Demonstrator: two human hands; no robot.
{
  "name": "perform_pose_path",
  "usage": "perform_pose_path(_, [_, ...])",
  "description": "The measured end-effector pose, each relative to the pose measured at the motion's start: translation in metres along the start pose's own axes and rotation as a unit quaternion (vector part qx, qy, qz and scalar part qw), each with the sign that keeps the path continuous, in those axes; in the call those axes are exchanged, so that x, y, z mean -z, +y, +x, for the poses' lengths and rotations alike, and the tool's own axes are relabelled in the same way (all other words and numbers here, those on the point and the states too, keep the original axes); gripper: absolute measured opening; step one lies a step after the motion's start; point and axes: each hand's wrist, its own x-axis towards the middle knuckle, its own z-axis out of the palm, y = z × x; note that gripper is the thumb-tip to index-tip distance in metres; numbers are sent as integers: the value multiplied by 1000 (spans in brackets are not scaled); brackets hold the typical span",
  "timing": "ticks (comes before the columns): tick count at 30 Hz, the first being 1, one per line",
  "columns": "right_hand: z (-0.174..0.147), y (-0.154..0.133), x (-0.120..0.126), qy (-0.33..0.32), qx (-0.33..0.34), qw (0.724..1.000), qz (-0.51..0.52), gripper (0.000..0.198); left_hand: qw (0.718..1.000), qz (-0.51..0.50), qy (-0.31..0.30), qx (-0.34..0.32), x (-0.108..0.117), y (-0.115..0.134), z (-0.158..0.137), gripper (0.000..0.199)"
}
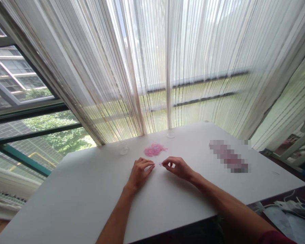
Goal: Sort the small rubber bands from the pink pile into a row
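My left hand [141, 172] is over the white table [91, 189], its thumb and fingertips brought together in a pinch. Anything between those fingertips is too small to make out. Facing it, my right hand [178, 167] pinches a tiny pale pink piece [160, 164] at its fingertips. The two sets of fingertips are a short gap apart. Just beyond them lies a loose heap of small pink pieces [154, 149], with some bluish-white specks in it.
Behind the heap are two clear round containers, one on the left [123, 149] and one farther back [170, 134]. A blurred-out reddish oblong thing [228, 156] lies at the right. Sheer curtains [193, 67] hang along the far edge. Cables [292, 205] lie at the lower right.
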Motion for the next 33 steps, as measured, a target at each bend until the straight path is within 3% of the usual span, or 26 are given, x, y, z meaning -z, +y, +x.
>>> perform_pose_path(5, [1,-3,-2,2,8,1000,1,14,1000,-23,7,-13,0,20,-3,15])
perform_pose_path(10, [0,-7,-3,0,8,1000,25,11,989,-145,10,39,-10,35,-6,21])
perform_pose_path(15, [0,-8,-3,-2,-6,999,43,14,980,-178,24,88,-13,33,-6,14])
perform_pose_path(26, [0,-8,-3,-7,-9,999,32,10,981,-178,27,79,-13,33,-6,11])
perform_pose_path(31, [1,-8,-1,-9,-9,1000,20,9,989,-135,-39,55,12,20,-3,20])
perform_pose_path(33, [1,-7,0,-2,-8,1000,15,10,983,-116,-92,104,35,7,-4,24])
